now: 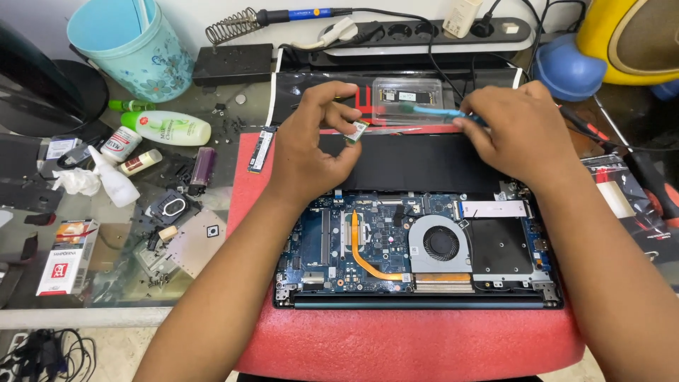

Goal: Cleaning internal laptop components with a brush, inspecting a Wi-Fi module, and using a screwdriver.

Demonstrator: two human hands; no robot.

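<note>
Two fingertips of the left hand [308, 145] are pinching a small green card [356, 131], which is sticking out at about three o'clock from the thumb and forefinger, just above the black battery [417, 164]. Fingers of the right hand [520, 134] are closing around a light blue tool [437, 112], whose tip is pointing toward nine o'clock, toward the card but apart from it. Below both hands, at six o'clock, an opened laptop [417, 247] is lying on a red foam pad [410, 343], showing its round fan [440, 244] and copper pipe [362, 253]. At nine o'clock from the left hand, a white bottle [170, 127] is lying on the glass table [120, 283].
</note>
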